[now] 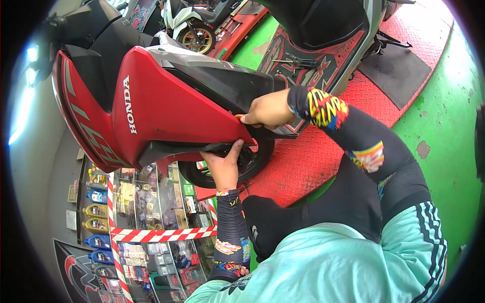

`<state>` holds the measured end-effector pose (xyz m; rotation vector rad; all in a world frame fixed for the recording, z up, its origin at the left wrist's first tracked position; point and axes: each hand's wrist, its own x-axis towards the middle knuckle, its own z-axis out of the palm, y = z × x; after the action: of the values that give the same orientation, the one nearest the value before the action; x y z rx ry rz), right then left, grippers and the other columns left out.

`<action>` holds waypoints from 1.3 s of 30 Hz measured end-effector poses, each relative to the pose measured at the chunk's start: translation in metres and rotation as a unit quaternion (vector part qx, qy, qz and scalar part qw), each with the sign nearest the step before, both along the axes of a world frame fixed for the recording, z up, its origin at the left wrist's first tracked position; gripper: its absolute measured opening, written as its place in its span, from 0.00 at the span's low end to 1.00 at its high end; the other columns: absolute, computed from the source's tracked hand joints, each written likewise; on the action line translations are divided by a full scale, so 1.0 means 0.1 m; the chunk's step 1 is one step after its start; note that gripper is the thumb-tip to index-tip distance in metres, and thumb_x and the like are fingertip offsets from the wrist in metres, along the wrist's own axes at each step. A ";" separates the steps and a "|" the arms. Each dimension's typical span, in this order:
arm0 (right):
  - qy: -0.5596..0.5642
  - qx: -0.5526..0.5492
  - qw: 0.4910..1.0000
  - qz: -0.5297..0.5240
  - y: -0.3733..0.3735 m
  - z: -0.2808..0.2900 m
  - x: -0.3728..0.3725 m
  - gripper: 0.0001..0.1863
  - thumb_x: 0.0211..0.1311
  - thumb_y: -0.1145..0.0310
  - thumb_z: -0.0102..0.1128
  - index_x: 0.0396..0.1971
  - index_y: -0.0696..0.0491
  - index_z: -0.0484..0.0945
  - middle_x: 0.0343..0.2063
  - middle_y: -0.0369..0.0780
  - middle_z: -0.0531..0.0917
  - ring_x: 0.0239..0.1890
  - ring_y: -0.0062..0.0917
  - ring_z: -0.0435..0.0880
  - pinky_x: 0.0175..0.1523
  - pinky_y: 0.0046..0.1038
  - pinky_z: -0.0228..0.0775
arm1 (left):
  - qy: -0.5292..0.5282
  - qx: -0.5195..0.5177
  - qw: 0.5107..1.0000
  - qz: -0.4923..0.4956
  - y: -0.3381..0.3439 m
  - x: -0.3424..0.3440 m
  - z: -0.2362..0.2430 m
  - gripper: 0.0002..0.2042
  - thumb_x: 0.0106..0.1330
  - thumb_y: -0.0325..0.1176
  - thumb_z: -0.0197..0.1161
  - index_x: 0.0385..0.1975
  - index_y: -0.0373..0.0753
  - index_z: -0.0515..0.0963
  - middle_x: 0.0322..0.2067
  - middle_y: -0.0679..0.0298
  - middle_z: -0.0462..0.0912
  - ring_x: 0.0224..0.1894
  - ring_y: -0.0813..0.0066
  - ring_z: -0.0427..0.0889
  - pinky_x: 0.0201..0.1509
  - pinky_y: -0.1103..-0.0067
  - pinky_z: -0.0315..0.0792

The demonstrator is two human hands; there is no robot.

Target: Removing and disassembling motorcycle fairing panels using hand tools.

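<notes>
A scooter with a red front body panel [166, 108] stands ahead of me, its front wheel [194, 174] beneath. My left hand [223, 164] grips the panel's lower edge, thumb up on the edge and fingers partly hidden. My right hand [267, 110] is closed at the panel's rear seam, on a small orange object [239, 117], perhaps a pry tool, mostly hidden by the fingers. Dark hand tools [298, 63] lie on the scooter's footboard [275, 45] beyond that hand.
The scooter is on a red checker-plate lift [318, 156] with a dark mat [394, 76], over a green floor [429, 131]. A white scooter [182, 17] stands behind. Glass display cases [146, 197] edged in striped tape and shelved bottles [95, 210] are at the lower left.
</notes>
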<state>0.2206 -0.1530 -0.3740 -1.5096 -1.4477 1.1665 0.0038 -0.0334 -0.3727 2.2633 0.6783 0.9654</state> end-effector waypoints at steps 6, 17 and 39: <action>0.041 0.197 0.902 -0.383 -0.17 -0.32 -0.89 0.25 0.78 0.55 0.43 0.34 0.63 0.78 0.30 0.54 0.85 0.37 0.52 0.85 0.46 0.47 0.75 | -0.013 0.000 1.000 0.003 0.08 -0.02 -0.06 0.49 0.50 0.38 0.84 0.66 0.28 0.56 0.61 0.48 0.69 0.63 0.59 0.71 0.69 0.67 0.64; 0.424 0.121 0.883 -0.162 -0.16 0.38 -0.80 0.23 0.80 0.48 0.41 0.39 0.54 0.70 0.15 0.33 0.68 0.10 0.19 0.65 0.13 0.26 0.59 | 0.025 0.036 0.999 0.010 0.13 -0.12 -0.04 0.46 0.53 0.40 0.82 0.65 0.27 0.59 0.57 0.45 0.75 0.59 0.55 0.77 0.64 0.67 0.69; -0.297 0.151 0.938 -0.093 -0.26 0.81 0.07 0.25 0.73 0.47 0.51 0.48 0.54 0.83 0.34 0.46 0.87 0.41 0.40 0.87 0.48 0.41 0.76 | 0.047 0.592 0.802 -0.060 -0.53 0.60 2.53 0.25 0.56 0.43 0.77 0.48 0.34 0.79 0.46 0.54 0.80 0.54 0.56 0.78 0.60 0.65 0.71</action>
<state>0.2279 -0.1788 -0.2930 -1.8074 -1.7203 0.3510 0.0642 -0.0867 -0.1200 3.3605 -0.1822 1.4573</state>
